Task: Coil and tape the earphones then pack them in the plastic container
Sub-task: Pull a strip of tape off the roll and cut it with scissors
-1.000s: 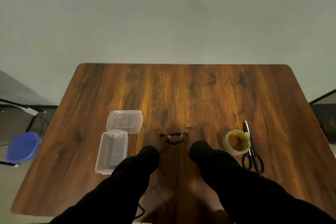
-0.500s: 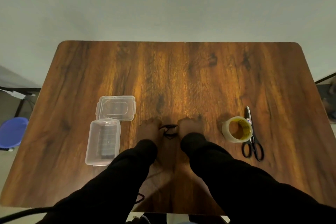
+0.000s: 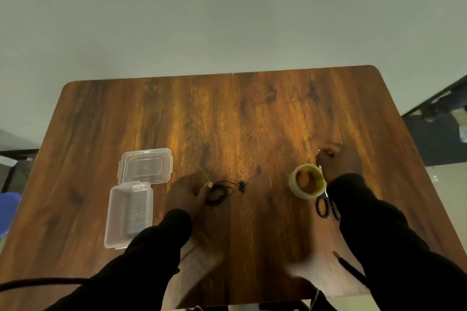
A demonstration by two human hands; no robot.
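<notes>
The black earphones [image 3: 220, 190] lie coiled on the wooden table [image 3: 227, 113], with the two earbuds [image 3: 241, 185] sticking out to the right. My left hand [image 3: 187, 192] pinches the coil's left side against the table. My right hand [image 3: 336, 161] is far to the right, fingers curled over the blades of the scissors [image 3: 326, 207], whose black handles show below it. The yellowish tape roll [image 3: 307, 182] sits just left of that hand. The clear plastic container [image 3: 113, 214] stands open at the left, its hinged lid [image 3: 145, 165] lying flat behind it.
A pencil-like stick [image 3: 347, 266] lies near the table's front right edge. A dark cable [image 3: 38, 281] crosses the lower left corner. A blue bowl [image 3: 7, 206] sits off the table at the left. A dark shelf [image 3: 439, 113] stands at the right.
My right hand let go of the earphones and moved right onto the scissors beside the tape roll. My left hand stays on the coil. The camera view shifted.
</notes>
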